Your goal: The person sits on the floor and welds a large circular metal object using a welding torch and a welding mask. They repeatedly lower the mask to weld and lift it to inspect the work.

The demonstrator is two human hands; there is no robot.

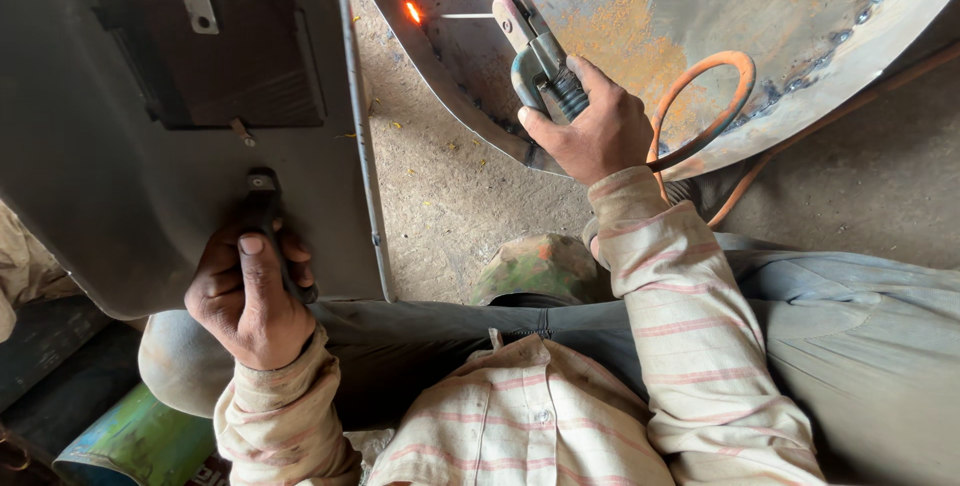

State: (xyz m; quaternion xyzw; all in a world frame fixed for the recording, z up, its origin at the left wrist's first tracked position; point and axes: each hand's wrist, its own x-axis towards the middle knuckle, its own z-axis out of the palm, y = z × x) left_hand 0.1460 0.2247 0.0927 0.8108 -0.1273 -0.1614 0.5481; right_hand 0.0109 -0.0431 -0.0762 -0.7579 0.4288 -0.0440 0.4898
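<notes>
Welding a rusty metal dish [640, 16]

Right hand [592, 131] grips the rod holder [540, 56]; left hand [250, 291] grips the face shield [150, 126]. Keep the rod steady.

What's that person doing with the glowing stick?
A person is welding. Their right hand grips an electrode holder whose thin rod points at a rusty curved metal sheet, where an orange spot glows at the tip. An orange cable loops behind that hand. Their left hand holds a dark welding shield by its handle, off to the side.
</notes>
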